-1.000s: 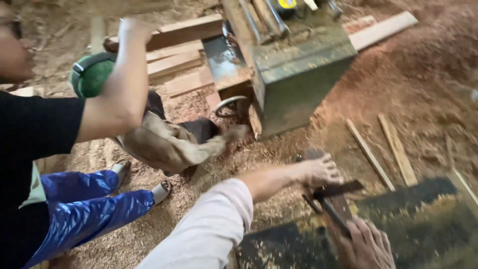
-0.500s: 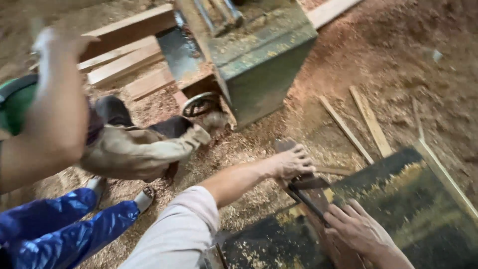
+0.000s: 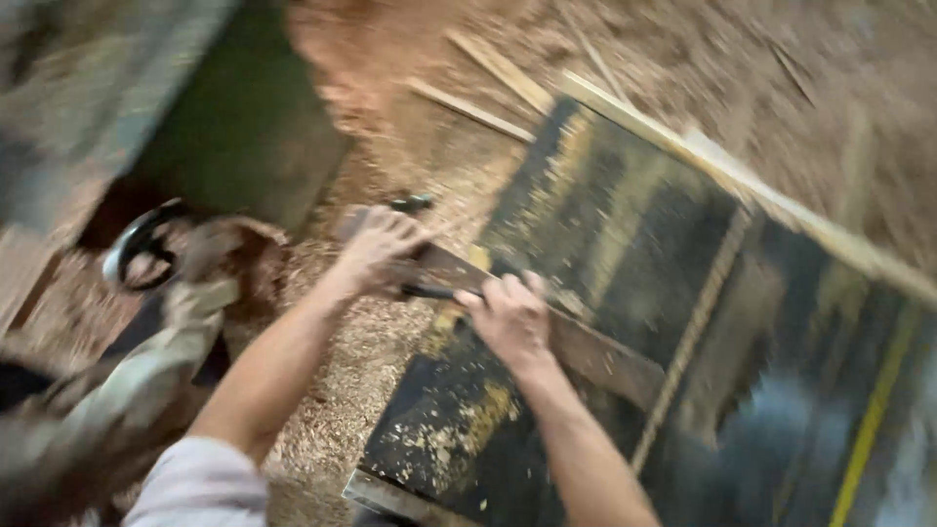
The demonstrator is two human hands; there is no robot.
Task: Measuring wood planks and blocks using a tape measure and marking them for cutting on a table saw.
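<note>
Gripping a wooden plank, left hand curled at its end, right hand clasping mid-length

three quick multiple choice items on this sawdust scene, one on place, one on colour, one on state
1. Where does the long wooden piece lie?
A. across the dark panel
B. on a shelf
C. in a bucket

2. What colour is the panel?
A. white
B. black with yellow streaks
C. red

3. How are the hands placed?
A. both raised in the air
B. both in pockets
C. both on the wooden piece

A: it crosses the panel's near part.
B: the surface is dark with yellow marks.
C: left hand and right hand rest on it.
</note>
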